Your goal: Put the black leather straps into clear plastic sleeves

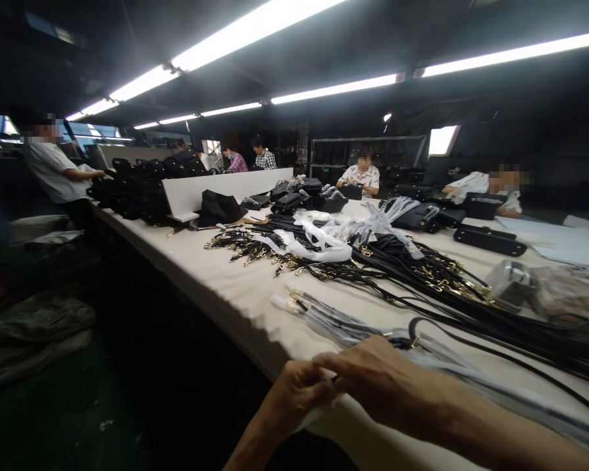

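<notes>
My left hand (299, 391) and my right hand (368, 373) meet at the table's near edge, fingers closed and pinched together. Between them shows a small dark piece (334, 378) that looks like a strap end; the fingers hide most of it. Some whitish film (315, 416) hangs just under the left fingers. Right beyond my hands lie black straps in clear plastic sleeves (324, 315), with gold clasps at their far ends. A bare black strap (451, 326) curves past my right wrist.
A heap of black straps with gold hooks (436, 275) spreads over the long pale table (226, 281), white wrapping strips (314, 245) on top. Black bags (294, 196) stand behind. A white divider (230, 190) crosses the table. Co-workers sit opposite; a person (53, 167) stands far left.
</notes>
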`<state>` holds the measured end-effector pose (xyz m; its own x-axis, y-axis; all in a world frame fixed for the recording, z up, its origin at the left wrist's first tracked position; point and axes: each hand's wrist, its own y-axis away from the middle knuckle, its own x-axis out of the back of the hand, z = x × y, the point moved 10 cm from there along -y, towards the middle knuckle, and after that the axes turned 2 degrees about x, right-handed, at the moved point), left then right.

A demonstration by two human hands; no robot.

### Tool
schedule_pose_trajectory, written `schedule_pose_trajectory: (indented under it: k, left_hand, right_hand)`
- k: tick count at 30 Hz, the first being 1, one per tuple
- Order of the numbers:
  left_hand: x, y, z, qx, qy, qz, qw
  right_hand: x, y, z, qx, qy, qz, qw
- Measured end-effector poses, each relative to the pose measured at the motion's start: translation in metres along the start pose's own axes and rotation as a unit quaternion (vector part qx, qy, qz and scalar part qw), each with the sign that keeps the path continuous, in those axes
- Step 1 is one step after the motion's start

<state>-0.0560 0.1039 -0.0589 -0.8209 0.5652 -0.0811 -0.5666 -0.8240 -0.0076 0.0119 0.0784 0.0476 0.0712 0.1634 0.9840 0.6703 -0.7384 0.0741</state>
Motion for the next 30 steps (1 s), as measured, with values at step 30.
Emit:
schedule_pose_trajectory:
  k: [30]
  left_hand:
    - [-0.019,0.005,0.061,-0.120,-0.239,-0.005,0.964]
  right_hand:
    - [-0.053,0.032,0.049,-0.108,-0.599,-0.108,0.786]
